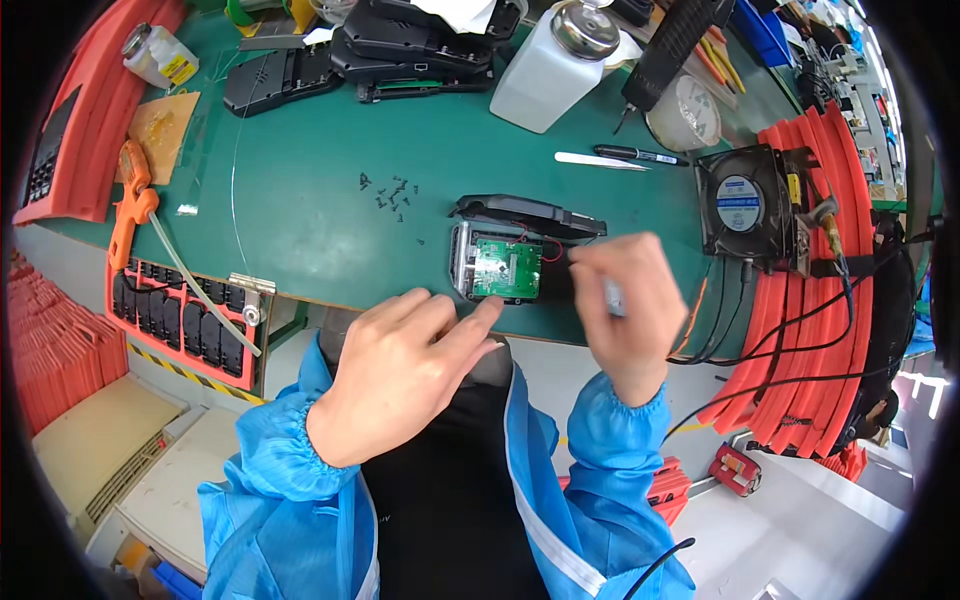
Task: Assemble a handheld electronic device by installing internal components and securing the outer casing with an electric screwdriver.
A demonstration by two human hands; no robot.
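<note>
An opened handheld device (pixel 500 265) lies near the front edge of the green mat, its green circuit board (pixel 507 270) exposed and its black cover (pixel 530 215) tipped up behind it. My left hand (pixel 400 370) reaches in from the lower left, its forefinger tip resting at the device's near edge. My right hand (pixel 625 305) hovers just right of the device, fingers closed around a thin grey tool (pixel 612 297) that is mostly hidden in the fist. Red wires run from the board toward the cover.
Several small black screws (pixel 392 193) lie scattered behind the device. A black fan (pixel 745 205) stands to the right beside orange trays (pixel 830 290). A white dispenser bottle (pixel 550 65), black pen (pixel 640 155), stacked black housings (pixel 400 50) and an orange screwdriver (pixel 130 200) surround the mat (pixel 300 210).
</note>
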